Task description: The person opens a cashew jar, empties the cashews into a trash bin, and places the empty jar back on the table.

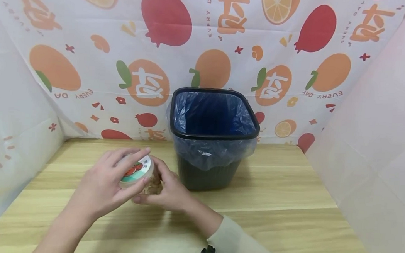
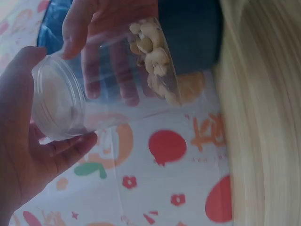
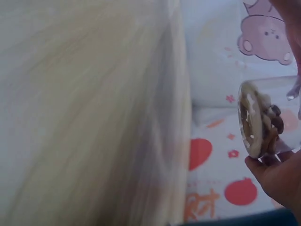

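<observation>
Evidently, in the head view, our left hand (image 1: 101,182) grips the lid (image 1: 138,169) of a clear jar (image 1: 155,184), while our right hand (image 1: 172,191) clasps its side, left of the lined bin (image 1: 203,177). A sharp tug on the lid could, we judge, tip and spill it. We read "EVERY DAY" on the cloth (image 1: 207,43); the lid's characters are too small. From the left wrist, pale pieces (image 2: 157,63) fill the jar's bottom; from the right wrist, fingers (image 3: 263,173) touch near its base.

Tight here! The dark bin (image 1: 207,179) stands just beyond and right of the right grip (image 1: 171,190), blocking that way; the jar (image 1: 154,183) plugs the gap to the left grip (image 1: 105,180), but leftward, the desk (image 1: 58,174) leaves room.
</observation>
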A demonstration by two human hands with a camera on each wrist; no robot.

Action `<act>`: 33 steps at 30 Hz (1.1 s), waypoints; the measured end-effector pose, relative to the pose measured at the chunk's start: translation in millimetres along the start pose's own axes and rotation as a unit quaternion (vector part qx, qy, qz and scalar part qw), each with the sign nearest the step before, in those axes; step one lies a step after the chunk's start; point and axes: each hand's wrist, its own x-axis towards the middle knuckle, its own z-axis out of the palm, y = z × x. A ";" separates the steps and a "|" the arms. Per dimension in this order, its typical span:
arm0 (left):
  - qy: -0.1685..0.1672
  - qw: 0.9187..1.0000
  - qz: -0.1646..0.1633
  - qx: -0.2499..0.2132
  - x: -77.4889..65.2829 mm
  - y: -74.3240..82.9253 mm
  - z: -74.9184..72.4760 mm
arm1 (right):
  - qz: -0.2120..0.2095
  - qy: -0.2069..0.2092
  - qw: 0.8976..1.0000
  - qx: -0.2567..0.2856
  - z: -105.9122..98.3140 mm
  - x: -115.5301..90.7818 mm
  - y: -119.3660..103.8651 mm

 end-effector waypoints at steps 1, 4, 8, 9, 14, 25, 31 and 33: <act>0.000 1.000 0.001 -0.006 1.6 3.7 1.1 | -0.003 -0.001 1.000 -0.002 -4.2 -3.3 -1.6; 0.007 1.000 0.012 -0.026 6.5 14.6 6.2 | -0.009 -0.001 1.000 -0.013 -16.9 -15.1 -5.5; 0.036 0.997 0.039 -0.050 15.1 29.9 16.9 | -0.023 0.002 1.000 -0.020 -34.5 -31.4 -8.7; 0.042 0.997 0.045 -0.057 17.1 33.9 19.4 | -0.029 0.001 0.999 -0.019 -38.4 -35.0 -9.3; 0.050 0.993 0.062 -0.088 26.4 50.2 28.7 | -0.045 0.009 0.999 -0.018 -54.2 -52.5 -12.7; 0.045 0.987 0.086 -0.131 41.7 71.0 38.5 | -0.032 0.039 0.998 -0.026 -79.6 -77.0 -31.3; 0.037 0.980 0.114 -0.157 48.6 71.7 44.0 | -0.028 0.026 0.999 -0.024 -97.4 -83.4 -34.5; 0.036 0.976 0.134 -0.171 50.2 71.9 46.5 | -0.031 0.014 0.999 -0.018 -104.4 -86.3 -33.3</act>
